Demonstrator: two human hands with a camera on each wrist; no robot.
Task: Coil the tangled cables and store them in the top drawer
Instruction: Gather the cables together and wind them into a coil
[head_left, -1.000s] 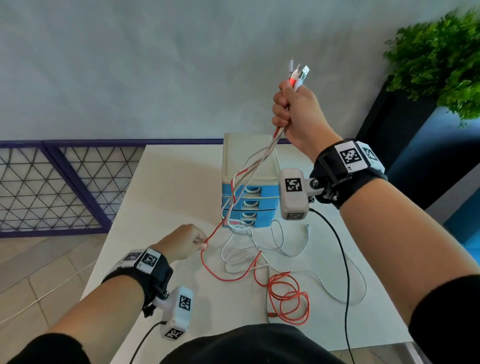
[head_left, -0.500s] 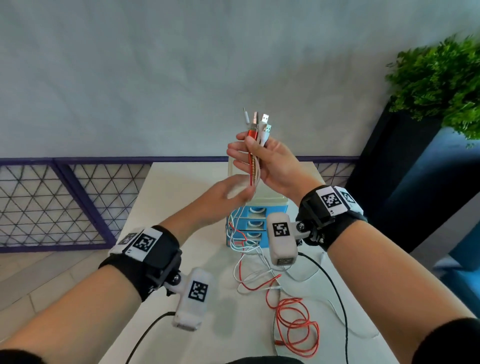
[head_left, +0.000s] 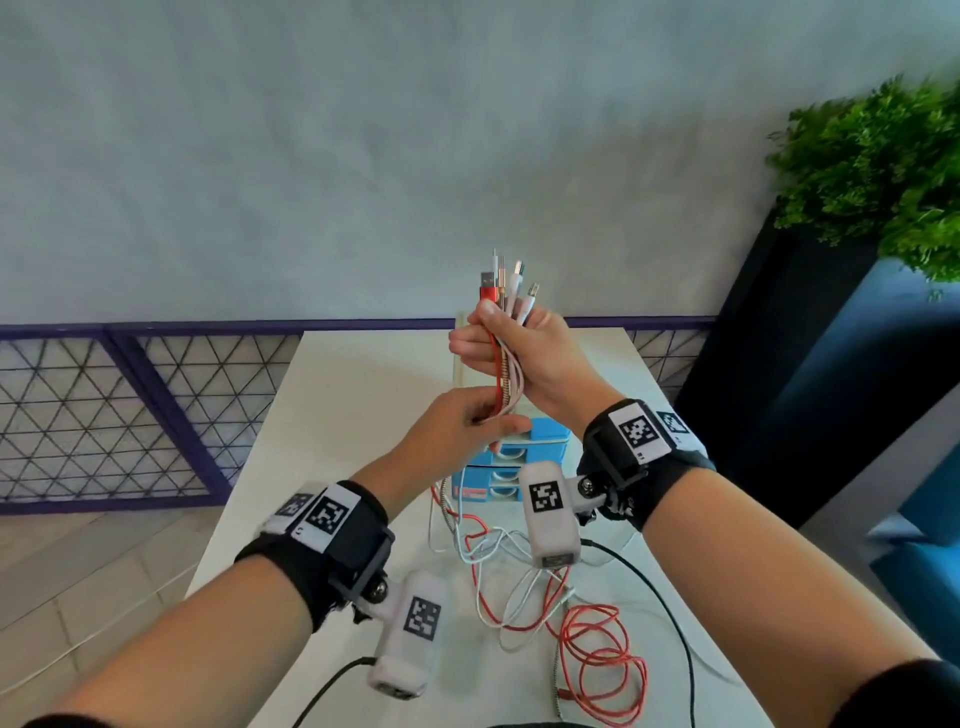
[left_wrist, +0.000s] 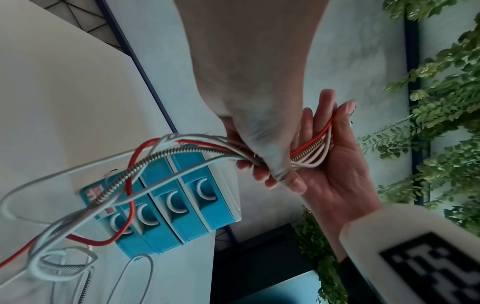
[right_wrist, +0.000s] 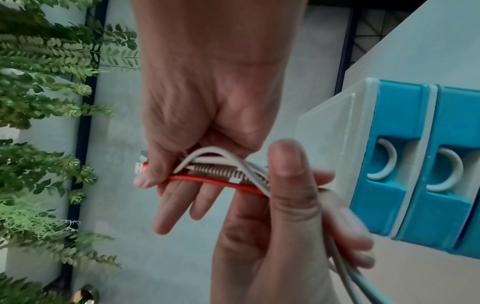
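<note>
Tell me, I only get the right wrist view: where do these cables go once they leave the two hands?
Observer: Below the left hand, the cables hang down to the white table and lie there in a loose tangle.
Visitor: I see just two drawers. Are there more?
Observer: The left wrist view shows four on the drawer unit, all pushed in.
Visitor: What is beyond the thumb?
Observer: In the head view, a bunch of plugs stands up above the right hand.
</note>
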